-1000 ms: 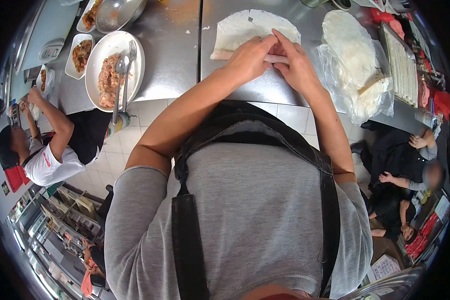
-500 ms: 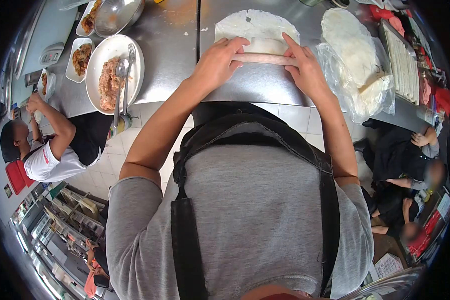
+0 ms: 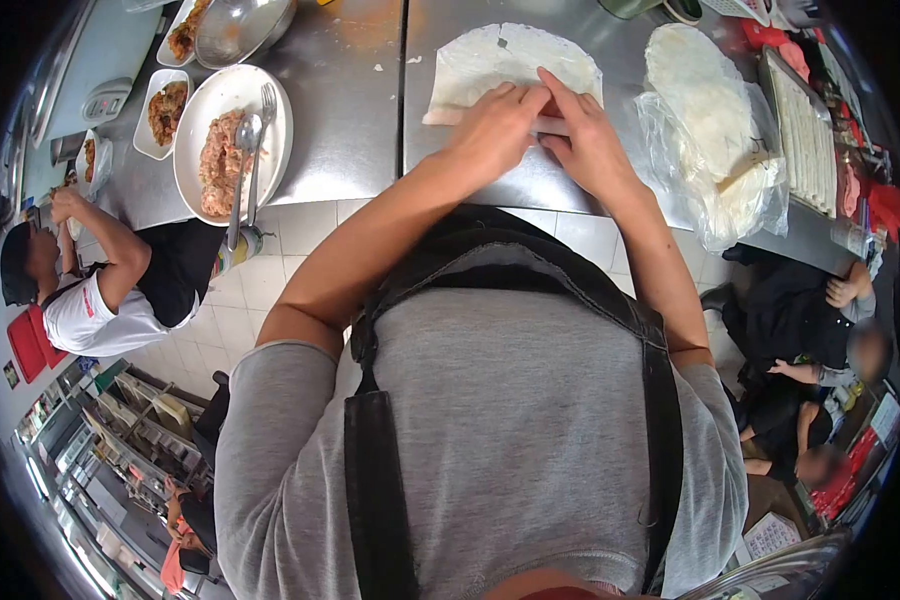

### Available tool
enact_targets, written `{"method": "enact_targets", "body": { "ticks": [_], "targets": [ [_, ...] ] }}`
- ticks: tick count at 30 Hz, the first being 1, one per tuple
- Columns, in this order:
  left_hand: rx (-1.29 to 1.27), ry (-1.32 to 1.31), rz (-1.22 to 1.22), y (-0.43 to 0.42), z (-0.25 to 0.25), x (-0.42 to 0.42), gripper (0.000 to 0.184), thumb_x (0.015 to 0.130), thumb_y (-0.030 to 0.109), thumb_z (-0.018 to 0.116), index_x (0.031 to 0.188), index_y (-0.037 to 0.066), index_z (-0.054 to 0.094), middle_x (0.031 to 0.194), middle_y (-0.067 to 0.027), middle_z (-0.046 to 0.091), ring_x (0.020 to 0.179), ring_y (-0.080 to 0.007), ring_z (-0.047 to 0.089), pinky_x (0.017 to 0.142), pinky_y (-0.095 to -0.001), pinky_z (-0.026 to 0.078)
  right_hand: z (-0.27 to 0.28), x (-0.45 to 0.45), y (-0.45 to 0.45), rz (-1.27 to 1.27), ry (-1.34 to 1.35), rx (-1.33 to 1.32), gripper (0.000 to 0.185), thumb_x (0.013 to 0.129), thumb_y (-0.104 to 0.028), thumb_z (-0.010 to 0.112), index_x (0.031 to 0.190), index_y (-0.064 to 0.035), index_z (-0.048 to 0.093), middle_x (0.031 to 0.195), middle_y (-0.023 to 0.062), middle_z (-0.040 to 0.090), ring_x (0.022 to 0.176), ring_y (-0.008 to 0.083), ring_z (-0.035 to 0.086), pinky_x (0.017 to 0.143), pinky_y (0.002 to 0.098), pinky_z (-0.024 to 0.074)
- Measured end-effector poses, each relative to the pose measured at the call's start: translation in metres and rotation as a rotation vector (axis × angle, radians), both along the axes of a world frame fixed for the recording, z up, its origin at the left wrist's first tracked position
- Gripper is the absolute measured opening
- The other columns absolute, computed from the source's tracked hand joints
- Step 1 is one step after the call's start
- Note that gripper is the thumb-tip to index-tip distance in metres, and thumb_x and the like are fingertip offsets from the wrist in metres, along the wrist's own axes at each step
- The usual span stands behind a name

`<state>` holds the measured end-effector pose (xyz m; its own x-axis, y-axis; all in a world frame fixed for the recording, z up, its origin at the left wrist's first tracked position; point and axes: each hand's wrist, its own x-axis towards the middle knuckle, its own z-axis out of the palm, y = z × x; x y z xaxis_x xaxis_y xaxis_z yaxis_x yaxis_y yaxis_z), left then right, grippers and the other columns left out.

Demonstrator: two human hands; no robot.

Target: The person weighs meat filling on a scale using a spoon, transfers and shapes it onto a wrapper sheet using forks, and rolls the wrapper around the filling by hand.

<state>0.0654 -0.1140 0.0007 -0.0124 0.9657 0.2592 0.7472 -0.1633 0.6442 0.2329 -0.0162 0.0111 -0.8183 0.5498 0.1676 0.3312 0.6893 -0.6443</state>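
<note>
A thin white wrapper sheet (image 3: 530, 55) with a small tear near its far edge lies on the steel table before me. Its near side is rolled into a narrow spring roll (image 3: 550, 125), mostly hidden by my fingers. My left hand (image 3: 498, 128) is closed on the roll around its middle. Close beside it, my right hand (image 3: 587, 145) pinches the roll's right part, with thumb below and forefinger stretched over the sheet. The fingertips of both hands nearly meet.
A white plate (image 3: 280, 150) of minced meat (image 3: 220, 165), with a spoon and fork, stands left. Small dishes and a metal bowl (image 3: 240, 30) are beyond. Right are stacked wrappers (image 3: 695, 90) on plastic and a tray of finished rolls (image 3: 805, 135). Other people work at both sides.
My left hand has slid right along the roll, from its left end to the middle, close to my right hand. My right hand has shifted slightly left and down.
</note>
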Motion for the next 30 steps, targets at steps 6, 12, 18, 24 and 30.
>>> {"method": "enact_targets", "body": {
  "ticks": [6,12,18,24,30],
  "targets": [
    [-0.127,0.018,0.075,-0.028,0.006,-0.04,0.056,0.08,-0.001,0.077,0.132,0.008,0.057,0.107,-0.012,0.068,0.103,-0.0334,0.064,0.091,-0.0437,0.053,0.005,0.028,0.014,-0.02,-0.111,-0.032,0.089,0.076,0.008,0.078,0.155,-0.0168,0.046,0.111,0.0101,0.068,0.104,0.031,0.061,0.093,0.0409,0.0531],
    [-0.103,-0.014,0.05,-0.034,0.007,-0.055,0.062,0.08,-0.003,0.076,0.137,0.012,0.057,0.103,-0.0099,0.069,0.101,-0.0321,0.064,0.092,-0.0428,0.052,0.006,0.035,0.021,-0.042,-0.088,-0.036,0.085,0.078,0.006,0.079,0.154,-0.0176,0.049,0.109,0.0055,0.067,0.101,0.0251,0.061,0.082,0.0344,0.0556],
    [-0.192,-0.057,0.016,-0.028,0.017,-0.069,0.069,0.078,-0.003,0.08,0.14,0.014,0.057,0.107,-0.0099,0.069,0.102,-0.031,0.064,0.091,-0.042,0.053,0.008,0.041,0.031,-0.07,-0.106,-0.255,0.072,0.079,0.004,0.079,0.145,-0.0141,0.056,0.107,0.0074,0.07,0.1,0.0249,0.065,0.088,0.0365,0.0543],
    [-0.185,-0.154,0.001,-0.025,0.01,-0.057,0.068,0.08,-0.001,0.08,0.141,0.014,0.056,0.105,-0.0089,0.072,0.099,-0.0262,0.068,0.09,-0.0375,0.056,0.01,0.045,0.032,-0.098,-0.095,-0.31,0.055,0.082,0.002,0.078,0.133,-0.0108,0.062,0.106,0.0089,0.072,0.099,0.0253,0.067,0.087,0.0366,0.0555],
    [-0.34,-0.342,0.021,-0.017,0.011,-0.065,0.064,0.083,-0.002,0.08,0.14,0.012,0.056,0.105,-0.0081,0.069,0.096,-0.0203,0.067,0.092,-0.0342,0.056,0.002,0.049,0.038,-0.087,-0.115,-0.364,0.03,0.086,0.0,0.076,0.115,-0.005,0.07,0.104,0.0057,0.07,0.094,0.018,0.065,0.084,0.0308,0.0526]
  ]
}}
